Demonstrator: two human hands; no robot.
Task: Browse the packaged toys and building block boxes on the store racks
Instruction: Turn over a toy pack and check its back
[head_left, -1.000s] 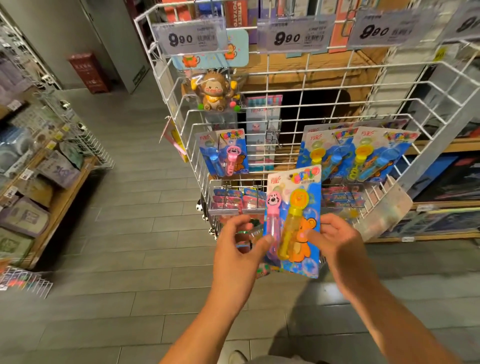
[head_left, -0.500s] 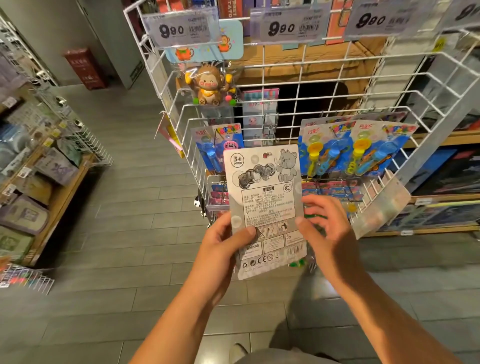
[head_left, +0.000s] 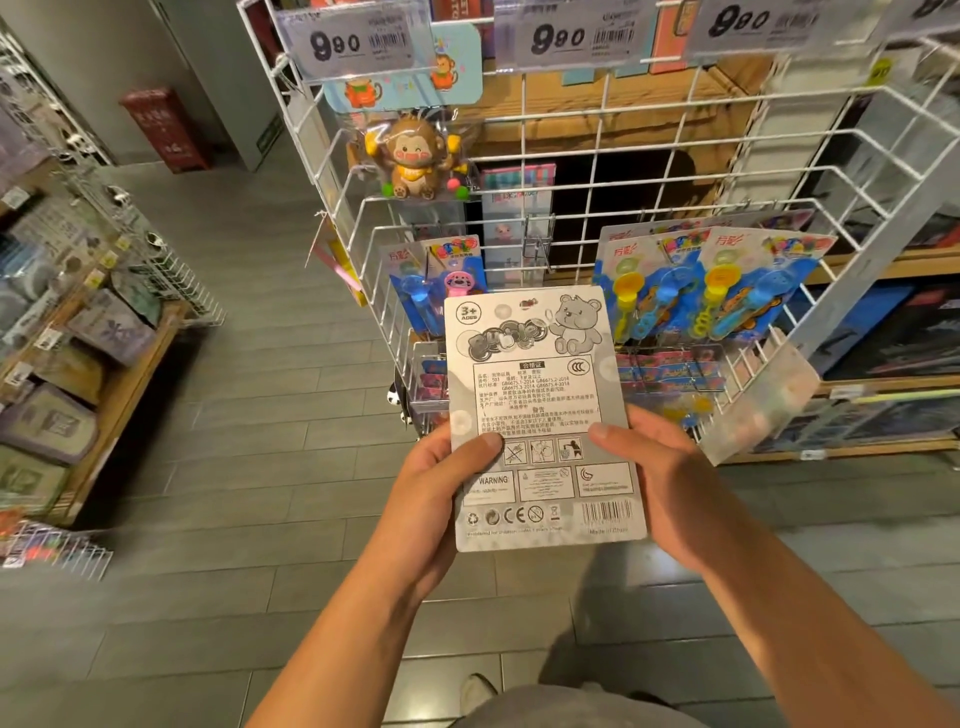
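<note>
You are holding the bubble toy card (head_left: 540, 415) printed back up, left hand (head_left: 426, 493) and right hand (head_left: 660, 478) each pinching a side edge, so you seem to be reading it, and rehanging next means reaching forward to the wire rack (head_left: 675, 171) beyond your fingers.

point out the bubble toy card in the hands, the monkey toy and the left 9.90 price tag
bubble toy card (head_left: 540, 395): head view, printed grey back panel
monkey toy (head_left: 413, 161): head view, its brown body
left price tag (head_left: 353, 44): head view, middle of the label
</note>
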